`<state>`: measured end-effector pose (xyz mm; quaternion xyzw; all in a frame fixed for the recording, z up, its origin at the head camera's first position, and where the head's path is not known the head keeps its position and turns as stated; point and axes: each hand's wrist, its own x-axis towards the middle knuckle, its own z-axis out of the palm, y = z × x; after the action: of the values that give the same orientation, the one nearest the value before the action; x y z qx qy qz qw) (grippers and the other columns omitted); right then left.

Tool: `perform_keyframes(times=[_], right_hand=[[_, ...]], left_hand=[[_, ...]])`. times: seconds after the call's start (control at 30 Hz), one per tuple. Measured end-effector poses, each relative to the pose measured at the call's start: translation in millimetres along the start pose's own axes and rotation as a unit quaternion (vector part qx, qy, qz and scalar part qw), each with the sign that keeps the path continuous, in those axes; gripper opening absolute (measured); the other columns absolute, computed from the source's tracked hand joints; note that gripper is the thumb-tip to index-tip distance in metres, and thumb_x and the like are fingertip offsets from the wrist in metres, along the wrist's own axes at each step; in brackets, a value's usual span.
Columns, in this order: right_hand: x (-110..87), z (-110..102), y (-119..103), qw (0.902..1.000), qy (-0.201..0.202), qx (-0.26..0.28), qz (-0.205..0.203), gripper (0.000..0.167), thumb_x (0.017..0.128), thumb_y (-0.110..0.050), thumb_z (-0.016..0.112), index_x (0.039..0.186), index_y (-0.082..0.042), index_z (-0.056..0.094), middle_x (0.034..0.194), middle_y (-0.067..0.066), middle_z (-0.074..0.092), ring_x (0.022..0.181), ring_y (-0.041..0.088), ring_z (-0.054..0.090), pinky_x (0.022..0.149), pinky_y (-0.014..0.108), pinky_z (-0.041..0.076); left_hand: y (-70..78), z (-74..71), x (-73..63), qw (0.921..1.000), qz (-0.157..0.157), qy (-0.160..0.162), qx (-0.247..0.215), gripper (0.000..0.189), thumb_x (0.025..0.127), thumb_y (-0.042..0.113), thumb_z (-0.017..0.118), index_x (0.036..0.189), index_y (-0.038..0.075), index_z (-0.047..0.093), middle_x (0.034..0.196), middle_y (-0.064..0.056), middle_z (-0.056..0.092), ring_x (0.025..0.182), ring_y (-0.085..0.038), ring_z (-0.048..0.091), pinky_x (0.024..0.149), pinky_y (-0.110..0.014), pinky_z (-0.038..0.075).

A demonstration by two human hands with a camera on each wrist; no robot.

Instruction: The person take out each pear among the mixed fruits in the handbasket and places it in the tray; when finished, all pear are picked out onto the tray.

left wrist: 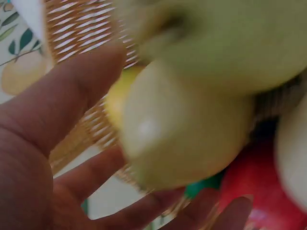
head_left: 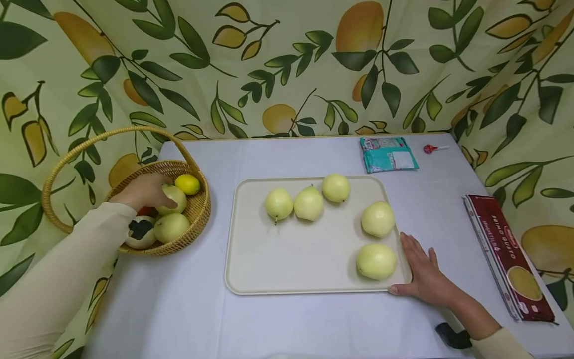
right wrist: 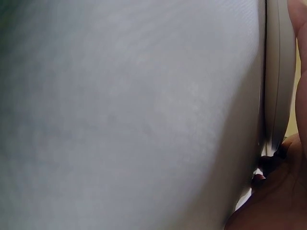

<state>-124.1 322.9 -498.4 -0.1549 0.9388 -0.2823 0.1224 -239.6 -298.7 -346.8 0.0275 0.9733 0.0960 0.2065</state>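
In the head view my left hand [head_left: 150,192] reaches into a wicker basket [head_left: 197,227] at the left, around a pale green pear [head_left: 175,199]. In the left wrist view its thumb and fingers are spread along that pear [left wrist: 187,129], fingertips right at its sides. Another pear [head_left: 172,228], a yellow lemon [head_left: 187,184], a black-and-white round thing [head_left: 140,233] and a partly hidden red fruit [left wrist: 259,191] lie around it. My right hand [head_left: 426,276] rests at the near right corner of a cream tray [head_left: 287,264], fingers extended along its side. Several pears [head_left: 378,219] sit on the tray.
A tall looped handle [head_left: 54,199] rises from the basket. At the back right lie a teal packet [head_left: 389,154] and a red lollipop [head_left: 430,148]. A dark red spaghetti pack [head_left: 508,257] lies near the right table edge. Leaf-patterned cloth hangs behind the white table [head_left: 269,324].
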Motion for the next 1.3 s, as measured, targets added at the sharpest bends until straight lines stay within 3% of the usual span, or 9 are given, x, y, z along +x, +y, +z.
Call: perform_keyframes(times=[0.17, 0.3, 0.53, 0.67, 0.8, 0.97, 1.13, 1.3], right_hand=[[0.1, -3.5, -0.1, 1.0000, -0.005, 0.002, -0.004, 0.132, 0.066, -0.049, 0.083, 0.154, -0.004, -0.004, 0.156, 0.031, 0.007, 0.146, 0.044, -0.003, 0.108, 0.065, -0.019], [0.0, -7.9, 1.0, 0.9999, 0.004, -0.005, -0.010, 0.132, 0.065, -0.047, 0.084, 0.154, -0.005, -0.004, 0.156, 0.030, 0.009, 0.147, 0.042, -0.001, 0.108, 0.066, -0.018], [2.3, -10.8, 1.1, 0.9999, 0.009, -0.004, -0.014, 0.131, 0.066, -0.048, 0.084, 0.154, -0.005, -0.003, 0.156, 0.030, 0.010, 0.147, 0.041, -0.002, 0.107, 0.067, -0.018], [2.7, -10.8, 1.3, 0.9998, 0.013, -0.002, -0.018, 0.132, 0.065, -0.048, 0.084, 0.154, -0.004, -0.002, 0.156, 0.030, 0.010, 0.147, 0.042, -0.001, 0.107, 0.068, -0.018], [2.0, -10.6, 2.4, 0.9997, 0.015, -0.003, -0.019, 0.132, 0.065, -0.048, 0.084, 0.154, -0.004, -0.003, 0.156, 0.030, 0.009, 0.147, 0.042, -0.002, 0.107, 0.068, -0.018], [1.7, -10.2, 3.4, 0.9998, 0.014, -0.002, -0.011, 0.133, 0.065, -0.048, 0.084, 0.154, -0.005, -0.003, 0.156, 0.030, 0.009, 0.147, 0.043, -0.002, 0.107, 0.068, -0.018], [0.9, -6.5, 2.7, 1.0000, 0.004, 0.008, -0.003, 0.132, 0.066, -0.048, 0.084, 0.154, -0.005, -0.004, 0.156, 0.031, 0.008, 0.146, 0.044, -0.002, 0.107, 0.066, -0.019], [-1.3, -2.8, 2.5, 0.9999, -0.007, 0.009, 0.006, 0.134, 0.066, -0.050, 0.083, 0.154, -0.005, -0.007, 0.157, 0.030, 0.006, 0.146, 0.044, -0.004, 0.107, 0.064, -0.021]], left_hand=[[-17.1, 20.8, 8.4, 0.9997, 0.009, 0.009, -0.019, 0.080, 0.075, 0.025, 0.077, 0.134, -0.016, 0.040, 0.129, -0.038, 0.047, 0.118, -0.056, 0.041, 0.096, -0.064, 0.038], [-20.4, 29.5, 15.7, 0.9988, 0.017, 0.032, -0.034, 0.078, 0.074, 0.023, 0.077, 0.132, -0.016, 0.042, 0.127, -0.039, 0.048, 0.117, -0.056, 0.041, 0.097, -0.063, 0.038], [-19.2, 28.6, 14.5, 0.9969, 0.018, 0.068, -0.036, 0.078, 0.071, 0.023, 0.080, 0.129, -0.016, 0.046, 0.123, -0.039, 0.051, 0.113, -0.054, 0.045, 0.094, -0.061, 0.040], [-8.5, 20.0, 9.5, 0.9946, 0.022, 0.092, -0.043, 0.078, 0.070, 0.022, 0.081, 0.130, -0.014, 0.048, 0.123, -0.037, 0.052, 0.112, -0.053, 0.047, 0.091, -0.060, 0.042], [22.1, 4.4, 4.5, 0.9897, 0.041, 0.117, -0.071, 0.076, 0.072, 0.022, 0.082, 0.134, -0.006, 0.049, 0.128, -0.033, 0.051, 0.114, -0.048, 0.047, 0.090, -0.059, 0.042], [79.6, -3.4, 1.5, 0.9786, 0.090, 0.144, -0.116, 0.073, 0.070, 0.021, 0.084, 0.135, 0.005, 0.053, 0.127, -0.024, 0.054, 0.111, -0.040, 0.050, 0.090, -0.056, 0.042], [137.5, 10.9, 2.2, 0.9592, 0.169, 0.153, -0.167, 0.075, 0.066, 0.018, 0.087, 0.133, 0.008, 0.056, 0.127, -0.018, 0.054, 0.108, -0.034, 0.054, 0.090, -0.049, 0.048], [187.9, 37.0, 2.9, 0.9382, 0.230, 0.134, -0.222, 0.075, 0.064, 0.017, 0.089, 0.132, 0.010, 0.058, 0.124, -0.012, 0.055, 0.108, -0.029, 0.056, 0.090, -0.044, 0.051]])
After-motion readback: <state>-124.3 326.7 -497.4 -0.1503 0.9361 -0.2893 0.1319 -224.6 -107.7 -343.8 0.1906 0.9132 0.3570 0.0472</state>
